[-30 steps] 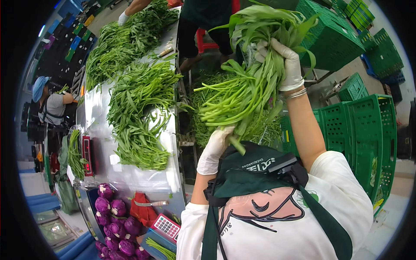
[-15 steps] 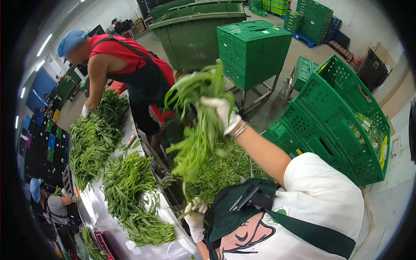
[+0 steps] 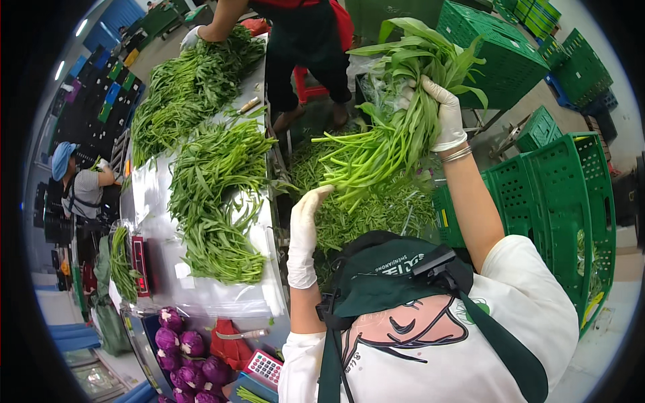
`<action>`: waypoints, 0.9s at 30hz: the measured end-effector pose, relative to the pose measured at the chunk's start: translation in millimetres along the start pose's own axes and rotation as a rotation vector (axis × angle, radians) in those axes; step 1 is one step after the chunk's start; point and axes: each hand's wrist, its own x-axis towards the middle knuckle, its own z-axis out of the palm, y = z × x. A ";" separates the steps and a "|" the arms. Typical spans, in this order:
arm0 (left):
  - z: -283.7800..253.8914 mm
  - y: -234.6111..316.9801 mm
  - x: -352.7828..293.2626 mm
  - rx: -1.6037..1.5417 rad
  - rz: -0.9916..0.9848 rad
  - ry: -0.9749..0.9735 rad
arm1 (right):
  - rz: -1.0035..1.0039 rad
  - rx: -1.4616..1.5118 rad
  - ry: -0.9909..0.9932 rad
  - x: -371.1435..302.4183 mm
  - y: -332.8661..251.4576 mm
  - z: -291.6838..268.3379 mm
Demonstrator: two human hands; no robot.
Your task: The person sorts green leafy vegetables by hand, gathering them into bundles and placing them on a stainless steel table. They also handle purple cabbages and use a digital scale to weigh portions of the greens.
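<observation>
A bunch of water spinach (image 3: 410,101), with long narrow leaves and pale green stems, hangs in the air in front of me. My right hand (image 3: 443,117), in a white glove, is closed around its leafy part. The stems point left and down toward my left hand (image 3: 304,232), also gloved. That hand is raised with fingers stretched out flat, close to the stem tips; whether it touches them I cannot tell. Below the bunch lies a heap of loose trimmed greens (image 3: 376,221). To my left, a large pile of water spinach (image 3: 218,188) covers part of the metal table (image 3: 158,238).
Green crates (image 3: 544,195) stand to my right, more (image 3: 494,50) behind. At the table's far end a co-worker (image 3: 302,47) reaches into greens; another person (image 3: 80,178) is at far left. A red scale (image 3: 140,265), purple onions (image 3: 191,373), a knife (image 3: 243,334) and a calculator (image 3: 263,369) lie nearer.
My view has swung, showing more of the near table. My right hand still holds the bunch, now with its stems pointing left. My left hand has gone from curled fingers to stretched ones.
</observation>
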 end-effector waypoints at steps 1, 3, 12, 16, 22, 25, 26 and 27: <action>9.0 4.4 0.2 0.051 -0.012 0.033 | 0.037 0.029 -0.056 -0.6 3.0 2.2; 32.4 10.8 -2.4 0.262 0.140 0.197 | -0.018 -0.046 0.005 -6.4 11.1 17.0; 47.8 -0.4 13.0 0.964 0.057 0.288 | -0.036 -0.230 0.050 -23.2 37.8 44.1; 31.7 -45.7 27.1 0.938 0.086 0.209 | -0.227 -0.357 0.115 -23.0 34.9 52.4; -11.9 -63.6 12.1 0.924 0.290 0.600 | -0.065 -0.018 -0.115 -11.4 5.0 23.4; -4.2 -12.2 -4.9 0.367 0.461 0.652 | -0.087 -0.050 -0.083 -16.0 5.3 23.5; 0.0 2.0 -13.6 0.270 0.546 0.515 | -0.082 -0.066 -0.049 -16.6 7.6 27.1; 6.5 13.1 -14.7 0.378 0.523 0.348 | -0.069 -0.059 -0.062 -15.7 10.0 27.3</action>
